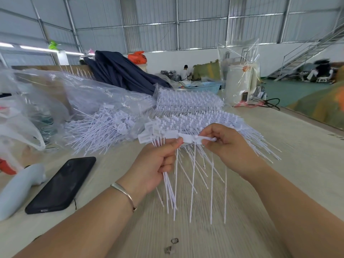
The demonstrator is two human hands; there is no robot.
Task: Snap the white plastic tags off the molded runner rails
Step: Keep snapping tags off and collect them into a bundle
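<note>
While the head view is the only one here, it shows both hands raised just above the wooden table (279,146), working one runner rail (188,137) between them. The left hand (158,164) is curled round a bundle of loose white tags (168,189), their thin tails hanging below the fist, and its thumb and forefinger pinch the rail's left part; the right hand (226,144) pinches the rail's right end between thumb and fingers. A few tags on the rail hang down between the hands. Behind them lies a stack of untouched rails (189,107), to its left a heap of freed tags (104,125) beside clear plastic bags (83,90); a black phone (61,185) lies on the table near the left forearm. Judging from this, the risk lies in the crowded left fist — twisting the rail while it is full could let tags slide out and scatter. A sideways wrench might also snap a tail rather than the joint — or flick a freed tag off the table. Motion blur hides the joints themselves, so how many tags remain attached I cannot tell.
</note>
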